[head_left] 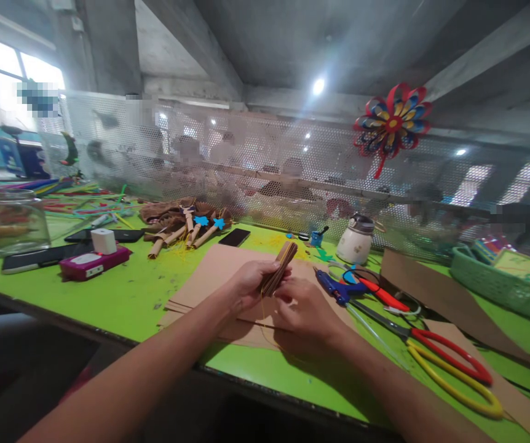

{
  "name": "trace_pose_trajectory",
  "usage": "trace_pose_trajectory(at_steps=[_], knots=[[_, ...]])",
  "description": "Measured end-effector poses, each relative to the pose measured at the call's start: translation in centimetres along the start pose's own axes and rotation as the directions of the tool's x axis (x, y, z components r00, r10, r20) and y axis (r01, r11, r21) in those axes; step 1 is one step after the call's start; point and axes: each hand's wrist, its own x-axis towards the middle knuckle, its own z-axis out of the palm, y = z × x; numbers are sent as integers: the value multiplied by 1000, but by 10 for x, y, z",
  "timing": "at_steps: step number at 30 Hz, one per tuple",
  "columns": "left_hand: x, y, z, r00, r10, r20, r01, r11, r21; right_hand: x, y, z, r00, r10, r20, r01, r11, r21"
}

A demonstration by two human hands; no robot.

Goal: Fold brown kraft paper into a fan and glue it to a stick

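Green table, brown sheets on it; left hand clamped on pleated paper; right hand alongside, grip unclear; even pressure should keep pleats aligned.

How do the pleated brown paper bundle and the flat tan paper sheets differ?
Size: the pleated brown paper bundle is narrow and compact; the flat tan paper sheets spread far wider.
Pose: the bundle is tilted up in the left hand; the sheets lie on the green table.
Colour: the bundle looks darker, the sheets paler.
Shared: brownish tones.
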Motion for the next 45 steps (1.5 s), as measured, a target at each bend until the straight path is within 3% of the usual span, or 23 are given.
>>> trace_pose_trajectory(at_steps=[3, 5, 8, 10, 14, 16, 25, 33, 40, 45], knots=[[-4, 2, 2, 999, 47, -27, -44, 993, 113, 7, 12, -13, 975, 96, -199, -77, 992, 102], [-6, 2, 4, 998, 66, 9, -66, 976, 209, 12, 23, -19, 932, 259, -252, -201, 951, 235], [-6, -2, 6, 995, 77, 61, -92, 944, 318, 18, 34, -20, 865, 492, -96, -370, 756, 540], [-5, -5, 6, 994, 80, 77, -104, 913, 396, 19, 37, -18, 835, 550, 31, -420, 599, 682], [-3, -8, 4, 988, 101, 115, -146, 851, 505, 18, 39, -13, 812, 584, 18, -347, 456, 819], [-3, -8, 5, 987, 109, 119, -156, 828, 539, 18, 42, -12, 807, 590, -19, -307, 446, 841], [-9, -3, 11, 989, 125, 80, -148, 758, 636, 18, 50, -13, 838, 540, -77, -291, 561, 775], [-5, -6, 5, 992, 101, 81, -129, 782, 610, 16, 51, -16, 847, 530, 29, -319, 463, 827], [-6, -5, 9, 989, 146, 34, -138, 802, 582, 16, 52, -13, 818, 571, -72, -273, 495, 825], [-6, -6, 10, 976, 213, -46, -139, 773, 618, 17, 53, -11, 807, 586, -70, -271, 473, 838]])
